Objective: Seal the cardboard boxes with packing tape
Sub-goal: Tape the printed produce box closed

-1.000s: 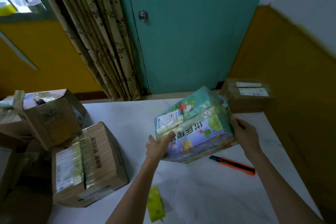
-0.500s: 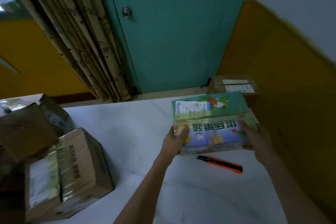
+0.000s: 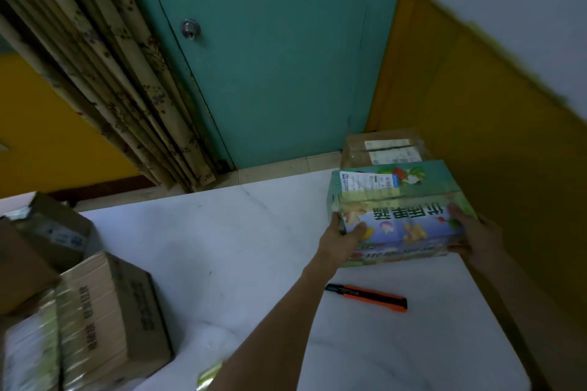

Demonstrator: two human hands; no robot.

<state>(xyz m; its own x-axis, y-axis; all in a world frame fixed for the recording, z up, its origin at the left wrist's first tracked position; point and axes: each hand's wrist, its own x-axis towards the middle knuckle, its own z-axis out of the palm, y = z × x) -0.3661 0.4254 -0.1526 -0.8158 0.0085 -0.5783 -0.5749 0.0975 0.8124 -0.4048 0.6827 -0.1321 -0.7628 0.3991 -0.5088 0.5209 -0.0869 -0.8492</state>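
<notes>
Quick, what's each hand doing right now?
Left hand: grips the left end of the printed box.
Right hand: grips the right end of the same box.

A pale, marble-veined counter [image 3: 241, 247] carries an orange-and-black utility knife [image 3: 367, 297] at lower centre-right. Two brown cardboard boxes [image 3: 108, 320] sit at lower left, and a labelled brown box [image 3: 384, 147] is at upper right. A green packet [image 3: 208, 376] lies at the bottom edge.

One colourful box [image 3: 403, 216]. Three brown boxes: one far back [image 3: 381, 147], two at left [image 3: 111, 311] [image 3: 54, 228]. One orange knife [image 3: 368, 294]. Two hands: left hand [image 3: 341, 241], right hand [image 3: 476, 238]. One table [image 3: 238, 247]. One door [image 3: 270, 57], one knob [image 3: 190, 29], one curtain [image 3: 111, 73].
</notes>
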